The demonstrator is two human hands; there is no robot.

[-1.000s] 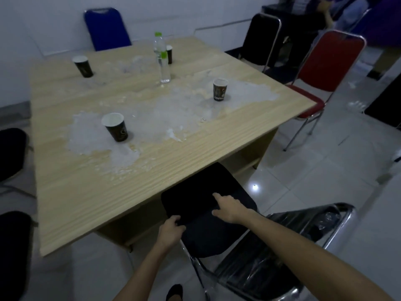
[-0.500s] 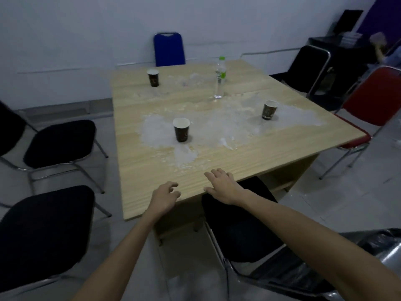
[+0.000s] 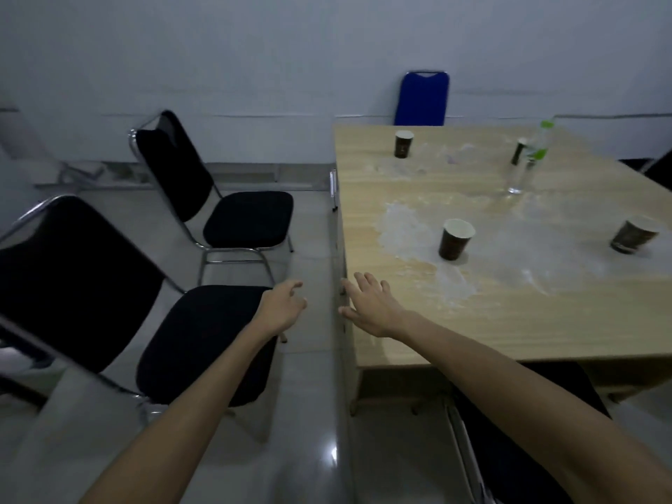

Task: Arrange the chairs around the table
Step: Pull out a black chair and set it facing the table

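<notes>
A light wooden table (image 3: pixel 509 321) fills the right half of the view. Two black chairs with metal frames stand on the floor to its left, set apart from it: a near one (image 3: pixel 203 343) and a far one (image 3: pixel 247 220). A blue chair (image 3: pixel 423 98) stands at the table's far end. Another black chair's seat (image 3: pixel 523 449) sits under the table's near edge, at my right forearm. My left hand (image 3: pixel 282 309) hovers open over the near chair's seat edge. My right hand (image 3: pixel 369 307) is open above the table's left corner. Neither holds anything.
On the table stand several dark paper cups, one nearest me (image 3: pixel 454 240), and a clear water bottle (image 3: pixel 527 161), amid white powder or spill marks (image 3: pixel 411 231). A white wall runs behind. Bare tiled floor (image 3: pixel 312 412) lies between the left chairs and the table.
My view has swung left, so the table now lies to the right and the two black chairs come forward. Both hands left the chair under the near edge and reach out, empty.
</notes>
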